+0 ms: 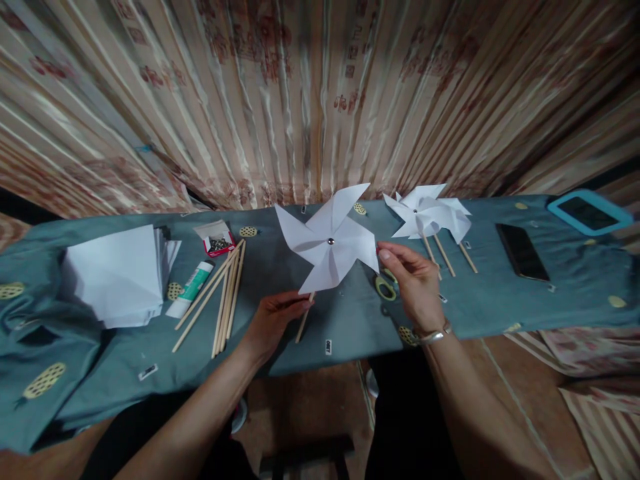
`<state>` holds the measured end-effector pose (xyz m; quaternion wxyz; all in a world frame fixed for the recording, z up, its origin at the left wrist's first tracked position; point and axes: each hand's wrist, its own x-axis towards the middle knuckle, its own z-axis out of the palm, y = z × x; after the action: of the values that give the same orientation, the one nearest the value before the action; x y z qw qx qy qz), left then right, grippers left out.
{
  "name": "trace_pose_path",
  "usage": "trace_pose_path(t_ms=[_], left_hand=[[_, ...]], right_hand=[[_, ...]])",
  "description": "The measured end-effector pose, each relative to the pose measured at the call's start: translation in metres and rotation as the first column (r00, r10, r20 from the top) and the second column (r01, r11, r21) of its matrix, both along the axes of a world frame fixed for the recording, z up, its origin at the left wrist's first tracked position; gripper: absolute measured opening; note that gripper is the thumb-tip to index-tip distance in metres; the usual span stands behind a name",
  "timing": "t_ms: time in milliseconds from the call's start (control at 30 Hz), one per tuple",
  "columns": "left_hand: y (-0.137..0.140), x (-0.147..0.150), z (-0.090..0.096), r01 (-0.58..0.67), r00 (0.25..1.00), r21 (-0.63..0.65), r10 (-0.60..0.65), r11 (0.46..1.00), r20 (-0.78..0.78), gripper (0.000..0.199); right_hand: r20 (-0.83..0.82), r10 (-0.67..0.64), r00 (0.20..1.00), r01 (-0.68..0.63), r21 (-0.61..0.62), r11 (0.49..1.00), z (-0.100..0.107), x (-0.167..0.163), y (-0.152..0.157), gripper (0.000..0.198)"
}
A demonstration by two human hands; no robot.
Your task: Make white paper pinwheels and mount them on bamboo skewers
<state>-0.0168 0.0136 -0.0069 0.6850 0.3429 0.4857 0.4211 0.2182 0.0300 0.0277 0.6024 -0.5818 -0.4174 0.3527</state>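
Note:
A white paper pinwheel [341, 263] with a shiny round pin at its centre is held up above the table. My left hand [280, 319] is closed around its wooden stick [303, 327], just under the blades. With thumb and fingers, my right hand [413, 277] pinches the tip of the right blade. Partly behind the right hand lies a pair of scissors with yellow-green handles [385, 288]. More finished white pinwheels [423, 207] on sticks lie overlapping to the right.
To the left are stacked white paper [117, 273], a glue stick [193, 288], several wooden sticks [223, 303] and a small red box of pins [219, 245]. A phone [523, 251] and a blue-framed tablet [590, 212] lie right. A green cloth [300, 360] covers the table; a curtain [310, 100] hangs behind.

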Motion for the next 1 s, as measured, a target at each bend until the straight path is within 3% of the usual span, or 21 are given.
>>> trace_pose_path(t_ms=[267, 1000], left_hand=[[0.000, -0.002, 0.001, -0.020, 1.000, -0.001, 0.020, 1.000, 0.018, 0.029], [0.002, -0.003, 0.002, -0.057, 0.998, 0.027, 0.057, 0.998, -0.009, 0.027]], right_hand=[[-0.131, 0.029, 0.991, -0.039, -0.075, 0.996, 0.003, -0.007, 0.001, 0.022], [-0.213, 0.250, 0.944, -0.285, -0.153, 0.946, 0.001, -0.038, -0.009, 0.032]])
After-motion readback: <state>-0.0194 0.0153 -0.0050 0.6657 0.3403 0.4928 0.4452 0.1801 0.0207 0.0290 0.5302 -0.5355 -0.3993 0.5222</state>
